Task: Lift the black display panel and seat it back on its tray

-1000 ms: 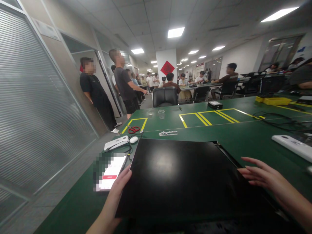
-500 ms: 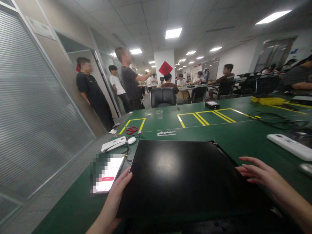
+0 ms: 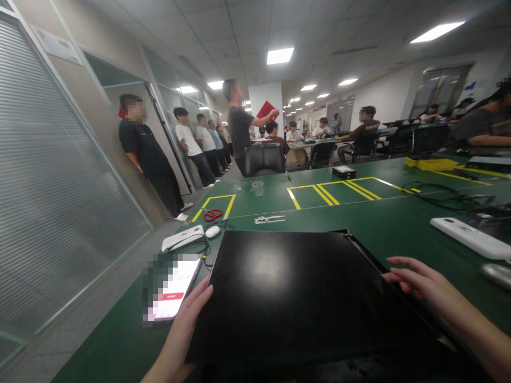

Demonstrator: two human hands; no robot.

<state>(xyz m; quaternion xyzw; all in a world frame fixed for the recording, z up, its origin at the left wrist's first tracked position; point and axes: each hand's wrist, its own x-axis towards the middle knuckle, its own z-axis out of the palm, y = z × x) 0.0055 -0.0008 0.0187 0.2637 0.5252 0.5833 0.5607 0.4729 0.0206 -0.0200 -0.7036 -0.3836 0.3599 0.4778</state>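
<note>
A large flat black panel (image 3: 295, 290) lies on the green table (image 3: 399, 223) right in front of me. My left hand (image 3: 187, 324) rests against the panel's left edge, fingers curled along it, beside a lit phone (image 3: 173, 290). My right hand (image 3: 423, 284) lies at the panel's right edge with the fingers stretched out and slightly apart, touching the edge and holding nothing.
Left of the panel sit a white device (image 3: 181, 238), a white mouse (image 3: 212, 231) and red scissors (image 3: 212, 214). A white keyboard-like unit (image 3: 467, 236) and black cables (image 3: 443, 197) lie at the right. Several people stand by the glass wall (image 3: 59, 202); others sit at far tables.
My hands and the panel have barely shifted. The view has turned slightly right. A standing person in a dark shirt has walked rightward and raised an arm toward the pillar.
</note>
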